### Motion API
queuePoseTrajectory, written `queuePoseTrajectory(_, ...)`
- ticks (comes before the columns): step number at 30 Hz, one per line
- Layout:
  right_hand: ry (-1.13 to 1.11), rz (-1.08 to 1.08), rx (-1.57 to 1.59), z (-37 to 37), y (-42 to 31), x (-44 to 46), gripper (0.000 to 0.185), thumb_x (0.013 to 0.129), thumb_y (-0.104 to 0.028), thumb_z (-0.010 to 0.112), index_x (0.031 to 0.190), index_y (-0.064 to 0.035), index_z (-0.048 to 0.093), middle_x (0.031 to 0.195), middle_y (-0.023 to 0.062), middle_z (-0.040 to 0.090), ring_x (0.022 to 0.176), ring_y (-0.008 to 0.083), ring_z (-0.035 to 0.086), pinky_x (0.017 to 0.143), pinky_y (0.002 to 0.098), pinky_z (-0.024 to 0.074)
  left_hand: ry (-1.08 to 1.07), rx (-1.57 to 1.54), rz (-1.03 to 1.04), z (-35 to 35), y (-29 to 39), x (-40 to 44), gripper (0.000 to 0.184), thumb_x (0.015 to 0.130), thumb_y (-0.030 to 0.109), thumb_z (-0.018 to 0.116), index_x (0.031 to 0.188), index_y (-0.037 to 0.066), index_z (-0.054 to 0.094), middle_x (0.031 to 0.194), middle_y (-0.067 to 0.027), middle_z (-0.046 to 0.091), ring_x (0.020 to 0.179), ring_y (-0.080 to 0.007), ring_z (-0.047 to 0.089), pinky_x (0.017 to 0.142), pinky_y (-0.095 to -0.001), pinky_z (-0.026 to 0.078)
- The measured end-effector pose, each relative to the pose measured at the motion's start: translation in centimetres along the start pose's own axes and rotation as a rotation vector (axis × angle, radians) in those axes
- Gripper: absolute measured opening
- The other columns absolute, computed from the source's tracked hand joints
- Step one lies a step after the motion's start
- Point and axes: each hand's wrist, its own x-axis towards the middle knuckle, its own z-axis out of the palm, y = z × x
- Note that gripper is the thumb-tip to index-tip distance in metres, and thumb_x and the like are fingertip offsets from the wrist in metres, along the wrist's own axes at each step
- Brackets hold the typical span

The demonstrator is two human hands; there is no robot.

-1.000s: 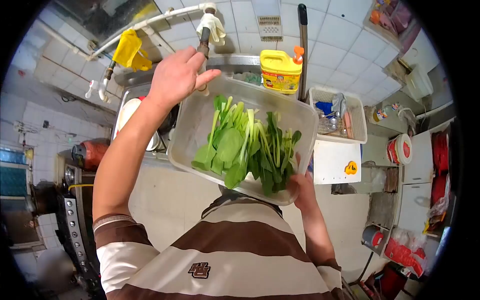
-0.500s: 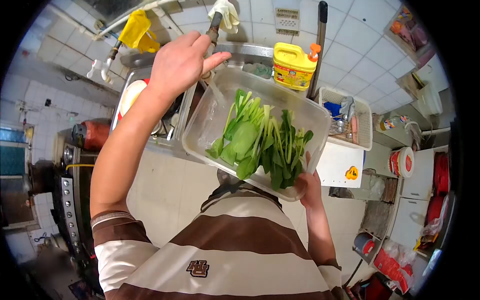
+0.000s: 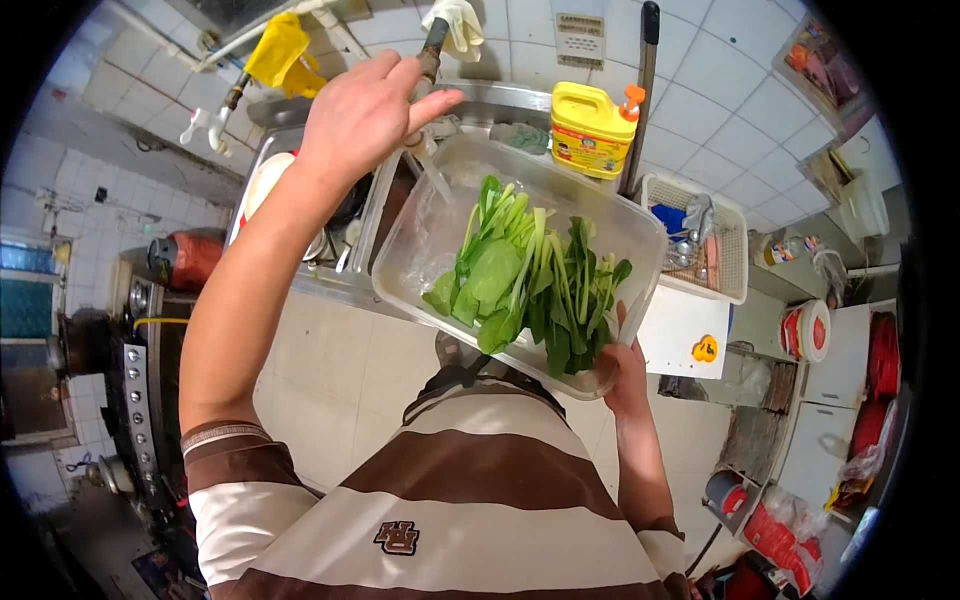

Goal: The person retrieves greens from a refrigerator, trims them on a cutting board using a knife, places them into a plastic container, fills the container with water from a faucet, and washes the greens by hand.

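My left hand [image 3: 362, 118] is closed over the tap [image 3: 424, 148] at the sink, thumb stretched out; the handle is hidden beneath it. Water runs from the spout into a clear plastic tub [image 3: 405, 225], near its far left corner. Inside the tub lie leafy greens [image 3: 490, 270] with pale green stems, in a lighter bunch and a darker bunch. My right hand [image 3: 625, 377] grips the tub's near right corner, and its fingers show partly through the plastic. The tub is held tilted in front of the sink.
Behind the tub stands a yellow detergent jug [image 3: 590, 140] with an orange cap. On the right are a white utensil basket [image 3: 738, 250] and a white board [image 3: 675, 325]. The metal sink [image 3: 350, 280] holds dishes at left. A stove [image 3: 140, 420] stands far left.
The tub and greens sit slightly farther right in view, and the water stream shows more clearly. Both hands keep their holds.
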Motion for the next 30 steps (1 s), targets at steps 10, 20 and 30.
queuePoseTrajectory(10,0.043,0.036,-0.002,-1.1,0.5,-0.4,0.076,0.078,-0.004,0.043,0.148,-0.0044,0.015,0.144,0.0158,0.033,0.127,0.0267,0.040,0.105,0.0375,0.0333,-0.012,0.022,0.012,0.0,0.0,0.1,0.035,0.084,0.041,0.061,0.084,0.006,0.055,0.080,-0.0095,0.055,0.074,-0.0318,0.058,0.063,-0.0406,0.046)
queuePoseTrajectory(20,0.059,0.061,0.013,-1.7,1.1,0.0,0.075,0.078,-0.004,0.044,0.148,-0.0069,0.018,0.141,0.0130,0.037,0.124,0.0256,0.042,0.102,0.0366,0.0361,-0.137,-0.119,-0.044,-1.4,-0.2,0.2,0.038,0.087,0.039,0.059,0.103,0.005,0.058,0.094,-0.0112,0.058,0.085,-0.0312,0.058,0.072,-0.0380,0.047)
queuePoseTrajectory(30,0.096,0.091,0.011,-2.1,1.2,0.2,0.077,0.077,-0.002,0.044,0.149,-0.0099,0.018,0.142,0.0143,0.036,0.125,0.0263,0.041,0.102,0.0366,0.0372,-0.377,-0.257,0.052,-4.9,-2.7,-0.1,0.048,0.088,0.036,0.057,0.125,0.006,0.051,0.109,-0.0159,0.057,0.101,-0.0337,0.056,0.086,-0.0386,0.045)
